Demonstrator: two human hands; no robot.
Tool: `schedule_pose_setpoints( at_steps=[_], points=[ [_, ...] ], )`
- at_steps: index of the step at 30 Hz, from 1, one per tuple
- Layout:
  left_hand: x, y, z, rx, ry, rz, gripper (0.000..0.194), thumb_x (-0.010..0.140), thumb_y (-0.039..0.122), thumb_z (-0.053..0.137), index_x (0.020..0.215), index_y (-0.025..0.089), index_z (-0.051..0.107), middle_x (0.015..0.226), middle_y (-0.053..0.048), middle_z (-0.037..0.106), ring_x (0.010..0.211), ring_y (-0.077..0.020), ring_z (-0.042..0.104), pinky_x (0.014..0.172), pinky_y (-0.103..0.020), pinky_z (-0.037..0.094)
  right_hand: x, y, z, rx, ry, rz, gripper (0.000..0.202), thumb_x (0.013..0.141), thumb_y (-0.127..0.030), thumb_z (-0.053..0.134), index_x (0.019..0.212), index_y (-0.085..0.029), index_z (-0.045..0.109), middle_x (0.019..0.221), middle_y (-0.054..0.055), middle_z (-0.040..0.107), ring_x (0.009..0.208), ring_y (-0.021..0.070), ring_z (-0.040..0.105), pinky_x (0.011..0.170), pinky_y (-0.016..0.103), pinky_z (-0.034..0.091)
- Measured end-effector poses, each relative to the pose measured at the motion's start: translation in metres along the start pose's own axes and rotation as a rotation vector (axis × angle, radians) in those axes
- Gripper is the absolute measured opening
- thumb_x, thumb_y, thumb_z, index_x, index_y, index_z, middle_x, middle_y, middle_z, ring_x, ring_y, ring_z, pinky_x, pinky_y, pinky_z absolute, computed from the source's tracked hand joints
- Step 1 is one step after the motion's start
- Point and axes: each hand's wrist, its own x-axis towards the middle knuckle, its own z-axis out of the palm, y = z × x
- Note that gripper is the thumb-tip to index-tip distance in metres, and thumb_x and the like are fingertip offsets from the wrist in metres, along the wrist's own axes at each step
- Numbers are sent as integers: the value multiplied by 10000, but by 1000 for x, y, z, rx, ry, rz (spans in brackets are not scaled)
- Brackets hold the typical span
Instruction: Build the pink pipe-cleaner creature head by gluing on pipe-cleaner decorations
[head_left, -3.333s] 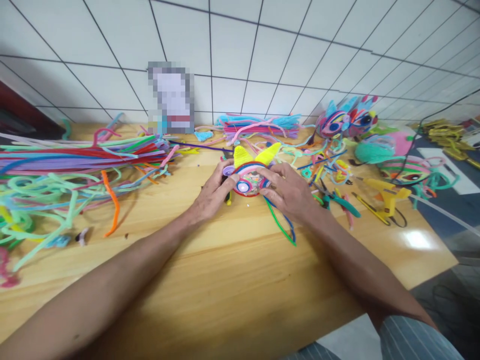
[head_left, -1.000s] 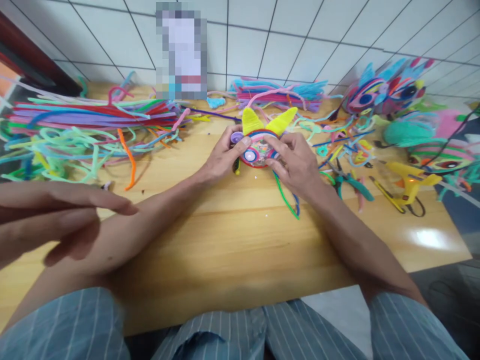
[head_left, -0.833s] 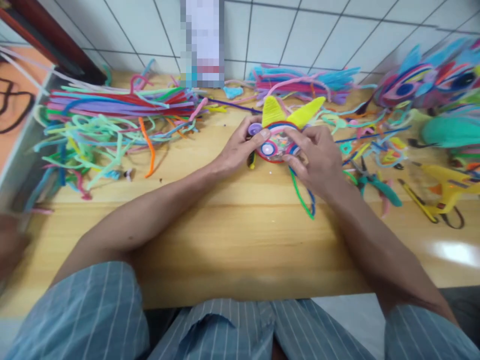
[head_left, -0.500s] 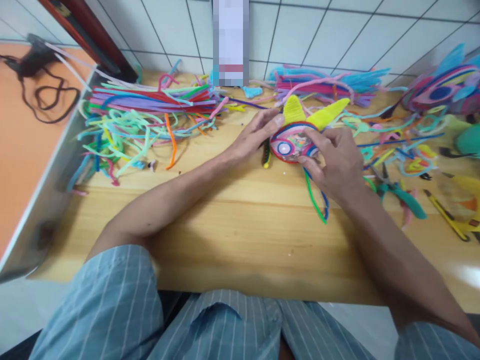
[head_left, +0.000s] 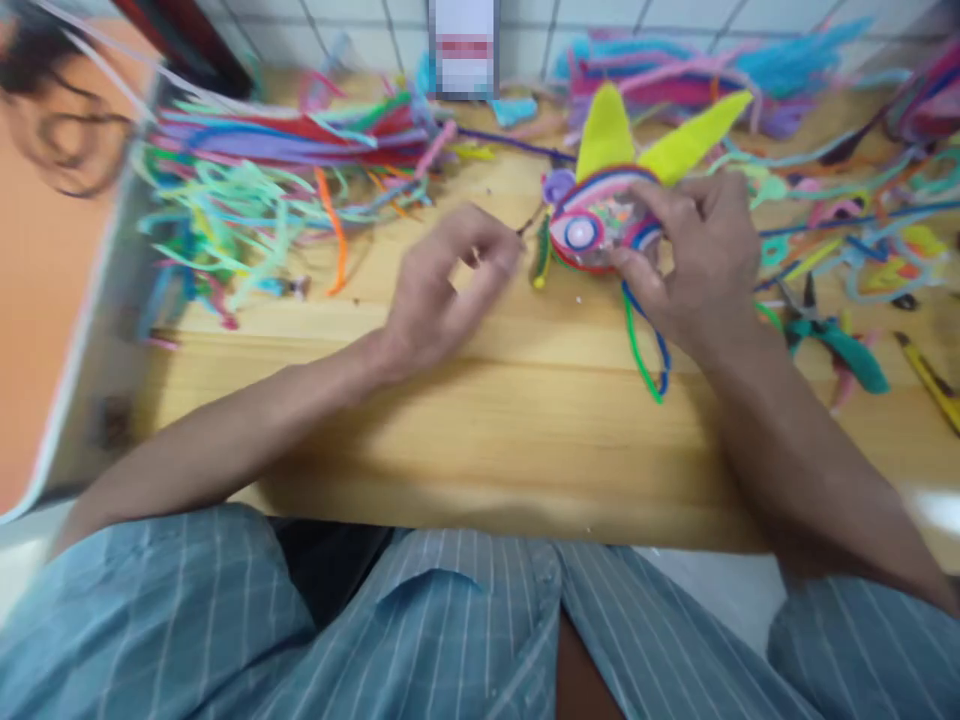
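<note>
My right hand [head_left: 701, 250] grips the right side of a round pipe-cleaner animal head [head_left: 589, 205]. Two pointed yellow ears [head_left: 606, 135] stand on its top, and a white eye ringed in blue and pink shows at its left. Green and blue pipe cleaners [head_left: 637, 345] dangle in a loop below it. My left hand [head_left: 454, 285] is off to the left, apart from the head, its thumb and index finger pinched together. A thin dark strand [head_left: 531, 222] shows at those fingertips; blur hides what exactly they hold.
Bundled pipe cleaners [head_left: 285, 140] and a pale green tangle [head_left: 225, 210] lie at the back left. Another bundle [head_left: 675, 75] sits at the back right. Teal-handled pliers [head_left: 840, 350] and a yellow cutter [head_left: 930, 385] rest on the right. A metal-sided edge [head_left: 97, 330] bounds the left.
My left hand has come away from the animal head, moving left and toward me, and its fingers are now pinched. My right hand keeps its grip. The view has tilted down.
</note>
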Motion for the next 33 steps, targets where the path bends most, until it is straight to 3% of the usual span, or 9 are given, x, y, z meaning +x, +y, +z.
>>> schedule_pose_setpoints(
  at_steps=[3, 5, 9, 12, 15, 18, 24, 28, 33],
  points=[
    [-40, 36, 61, -81, -537, 304, 278, 1122, 373, 559, 1310, 232, 707, 1383, -110, 772, 1301, -284, 700, 1117, -466, 537, 3, -6, -6, -86, -82, 37, 673, 1086, -614, 568, 1595, -175, 590, 1313, 216, 693, 1224, 325, 619, 1084, 517, 523],
    [-57, 50, 83, -118, -750, 381, 340, 1105, 315, 570, 1399, 197, 693, 1569, -142, 683, 1481, -295, 620, 1275, -477, 448, 5, -6, -7, -104, -112, 27, 734, 1085, -649, 556, 1610, -137, 573, 1369, 220, 690, 1243, 318, 625, 1151, 536, 487],
    [-63, 51, 97, -129, -807, 382, 426, 1099, 327, 609, 1489, 173, 681, 1658, -180, 602, 1565, -334, 549, 1308, -518, 421, 5, -4, -11, -74, -95, -13, 788, 1126, -691, 425, 1622, -95, 562, 1410, 199, 660, 1403, 364, 576, 1217, 577, 421],
    [-61, 50, 103, -62, -836, 479, 380, 1129, 299, 552, 1464, 247, 724, 1652, -100, 627, 1527, -302, 592, 1287, -498, 453, 4, -4, -13, -62, -108, 2, 760, 1129, -695, 421, 1654, -159, 540, 1500, 145, 620, 1526, 381, 489, 1235, 558, 405],
    [-71, 55, 115, -58, -911, 639, 429, 1139, 279, 482, 1501, 311, 709, 1678, 9, 605, 1596, -268, 527, 1358, -491, 380, 5, -5, -12, -50, -124, 2, 760, 1136, -669, 426, 1644, -115, 537, 1459, 166, 623, 1422, 351, 569, 1204, 540, 442],
    [-85, 56, 123, -75, -1027, 610, 434, 1117, 352, 518, 1509, 348, 706, 1666, 53, 610, 1640, -230, 474, 1400, -459, 321, 8, -8, -10, -63, -133, 2, 801, 1132, -704, 349, 1624, -102, 543, 1368, 186, 647, 1300, 331, 608, 1194, 573, 443],
    [-70, 29, 97, -112, -1150, 392, 613, 1045, 459, 628, 1649, 388, 554, 1737, 51, 516, 1678, -230, 412, 1443, -454, 212, 11, -11, -12, -98, -184, 39, 771, 1110, -696, 421, 1646, -153, 536, 1367, 195, 644, 1281, 328, 619, 1140, 533, 499],
    [-41, -7, 66, -172, -941, 270, 653, 1035, 402, 663, 1667, 452, 507, 1695, 37, 583, 1657, -269, 450, 1425, -525, 255, 6, -6, -10, -69, -100, -50, 825, 1127, -680, 367, 1603, -37, 570, 1304, 262, 647, 1265, 390, 639, 1068, 562, 540],
    [-4, -29, 26, -223, -718, 142, 305, 1089, 302, 639, 1346, 347, 799, 1444, -34, 787, 1416, -289, 714, 1320, -576, 474, -1, 0, -5, -39, -18, -112, 712, 1121, -564, 504, 1571, -21, 599, 1260, 280, 697, 1221, 411, 665, 998, 578, 577]
  ],
)
